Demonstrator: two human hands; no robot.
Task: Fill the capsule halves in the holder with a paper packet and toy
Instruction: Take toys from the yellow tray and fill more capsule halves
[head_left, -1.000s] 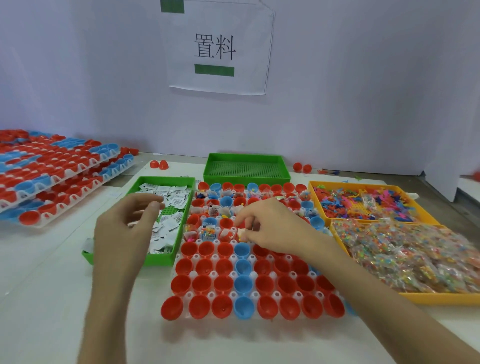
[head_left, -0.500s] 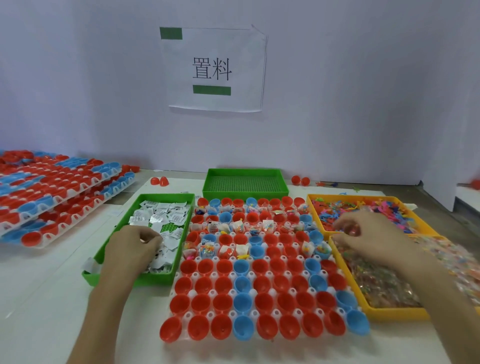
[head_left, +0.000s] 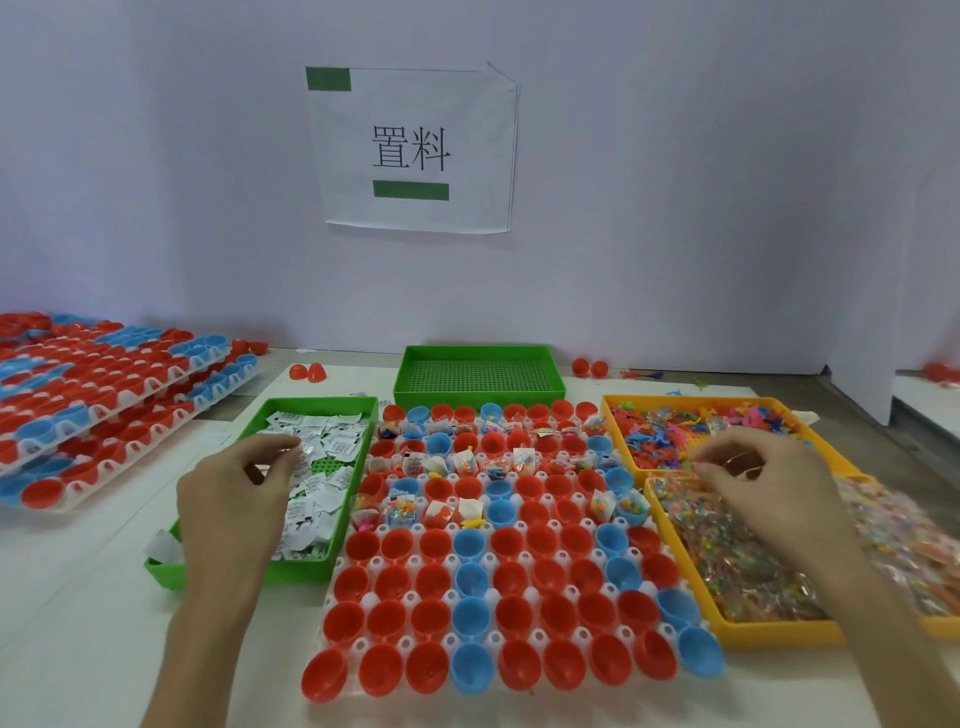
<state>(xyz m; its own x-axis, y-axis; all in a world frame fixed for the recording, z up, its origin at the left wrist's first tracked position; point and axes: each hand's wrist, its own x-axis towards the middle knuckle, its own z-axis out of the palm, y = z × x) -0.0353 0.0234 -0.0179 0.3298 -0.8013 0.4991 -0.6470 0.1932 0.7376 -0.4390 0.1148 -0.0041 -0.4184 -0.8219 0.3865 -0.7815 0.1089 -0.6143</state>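
Note:
The white holder (head_left: 329, 592) with red and blue capsule halves (head_left: 470, 623) lies in the centre. Several halves in its far rows hold paper packets and bagged toys (head_left: 402, 512); the near rows look empty. My left hand (head_left: 234, 499) hovers over the green tray (head_left: 311, 569) of white paper packets (head_left: 324, 493), fingers curled, pinching a packet at its fingertips. My right hand (head_left: 758, 483) reaches over the yellow tray (head_left: 737, 631) of clear toy bags (head_left: 737, 561), fingers curled round a bag.
A second yellow tray (head_left: 610, 415) of loose coloured toys stands behind the first. An empty green tray (head_left: 478, 389) sits at the back centre. Stacked holders of capsule halves (head_left: 104, 395) fill the left. Loose red halves (head_left: 307, 372) lie near the wall.
My right hand left the holder and moved right to the yellow trays. My left hand dropped onto the paper packets in the green tray. The camera tilted down.

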